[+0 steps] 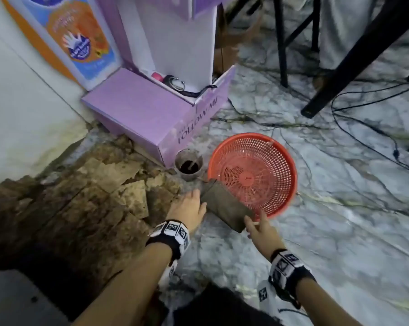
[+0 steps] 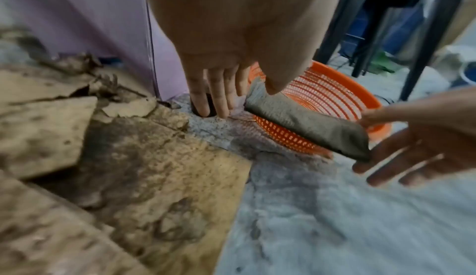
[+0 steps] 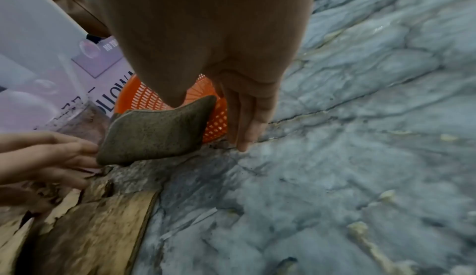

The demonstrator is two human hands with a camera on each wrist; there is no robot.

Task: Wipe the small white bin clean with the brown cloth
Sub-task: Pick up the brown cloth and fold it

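Far left: torn brown cardboard (image 1: 99, 191) lies flat on the marble floor (image 1: 340, 231), probably just debris. Behind it a purple box (image 1: 137, 114) stands against the wall.

Small white bin (image 1: 188, 164) stands upright on the floor, touching or just beside the near corner of the purple box, left of the red basket (image 1: 253, 175). Its inside looks dark and dirty, and what is in it is hard to make out. In the left wrist view the fingers cover nearly all of it.

Left hand (image 1: 188, 209) reaches low just near of the bin, fingers straight. Its grip looks released: the thumb tip touches the far-left end of the brown cloth (image 1: 224, 209), but whether it pinches it I cannot tell, since blur hides the contact.

The cloth is folded into a thick pad, likely to make a firm wiping face. It lies slanted over the near-left rim of the basket, apart from the bin.

Right hand (image 1: 261, 228) is at the cloth's near-right end, thumb on top, other fingers spread and straight. The underside contact is hidden, so its grasp cannot be told.

Far right: dark furniture legs (image 1: 354, 55) and cables (image 1: 375, 142), cut off by the frame.
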